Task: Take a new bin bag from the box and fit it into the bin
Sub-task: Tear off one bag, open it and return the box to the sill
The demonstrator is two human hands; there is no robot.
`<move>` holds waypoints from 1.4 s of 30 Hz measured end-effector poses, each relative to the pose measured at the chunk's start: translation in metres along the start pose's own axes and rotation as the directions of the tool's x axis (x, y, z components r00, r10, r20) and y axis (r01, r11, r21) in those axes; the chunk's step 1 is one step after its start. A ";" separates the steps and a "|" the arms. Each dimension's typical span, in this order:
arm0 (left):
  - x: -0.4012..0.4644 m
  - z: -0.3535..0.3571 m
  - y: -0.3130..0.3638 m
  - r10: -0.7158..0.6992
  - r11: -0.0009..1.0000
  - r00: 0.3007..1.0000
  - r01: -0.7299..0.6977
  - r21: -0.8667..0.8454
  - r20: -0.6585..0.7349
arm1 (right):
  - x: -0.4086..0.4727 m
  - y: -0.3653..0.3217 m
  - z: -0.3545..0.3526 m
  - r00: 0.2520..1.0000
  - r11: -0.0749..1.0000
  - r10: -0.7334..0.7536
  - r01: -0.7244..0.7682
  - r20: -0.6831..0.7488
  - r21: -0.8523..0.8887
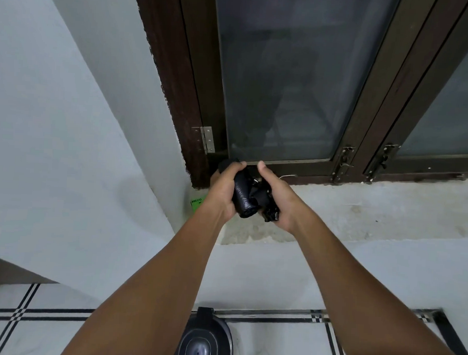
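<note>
A black roll of bin bags (243,198) is held up in front of the window ledge. My left hand (222,189) is wrapped around the roll. My right hand (276,196) grips a crumpled loose end of black bag (269,210) beside the roll. A corner of a green box (196,202) shows on the ledge behind my left wrist, mostly hidden. A black bin with a closed round lid (205,338) stands on the floor below, between my forearms.
A dark brown window frame (188,93) with frosted glass rises behind my hands, above a rough concrete ledge (361,211). A white wall (66,141) runs along the left. The floor is white tile with black stripes (30,316).
</note>
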State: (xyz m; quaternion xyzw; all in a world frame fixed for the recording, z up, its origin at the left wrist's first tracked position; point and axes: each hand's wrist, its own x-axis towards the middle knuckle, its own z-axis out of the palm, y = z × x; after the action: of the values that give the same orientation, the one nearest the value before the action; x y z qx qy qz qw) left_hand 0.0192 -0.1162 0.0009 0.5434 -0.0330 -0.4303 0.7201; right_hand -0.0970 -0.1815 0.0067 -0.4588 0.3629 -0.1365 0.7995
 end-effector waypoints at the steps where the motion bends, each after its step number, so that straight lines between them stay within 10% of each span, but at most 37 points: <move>1: 0.002 -0.002 0.005 0.026 0.998 1.000 -0.026 0.060 0.007 | -0.003 -0.003 -0.005 0.999 0.993 0.002 0.003 0.041 -0.120; 7: 0.008 -0.019 0.027 0.060 0.933 0.995 -0.084 0.349 0.080 | -0.013 -0.017 -0.028 0.997 0.868 0.068 -0.037 0.044 -0.495; 18: 0.001 -0.002 0.015 -0.161 0.981 0.986 0.164 -0.101 0.030 | -0.011 0.003 0.025 0.999 0.952 -0.020 0.034 -0.046 0.304; 30: 0.002 -0.010 0.005 -0.212 0.952 0.977 0.213 -0.221 0.030 | -0.003 0.006 0.029 0.991 0.882 0.061 0.001 -0.116 0.472; 35: 0.012 -0.036 0.013 -0.220 0.968 0.960 0.193 -0.158 -0.176 | 0.001 0.011 -0.003 0.965 0.824 0.112 0.042 -0.236 0.564; 42: 0.013 -0.030 0.011 -0.006 0.983 0.973 0.048 0.177 -0.229 | 0.014 0.024 -0.025 0.919 0.974 -0.057 -0.034 -0.389 -0.223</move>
State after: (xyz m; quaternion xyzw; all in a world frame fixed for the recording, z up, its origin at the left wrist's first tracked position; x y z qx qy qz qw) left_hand 0.0488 -0.1017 -0.0073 0.6527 0.0181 -0.3701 0.6608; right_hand -0.1078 -0.1920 -0.0280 -0.5117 0.5263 -0.1886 0.6524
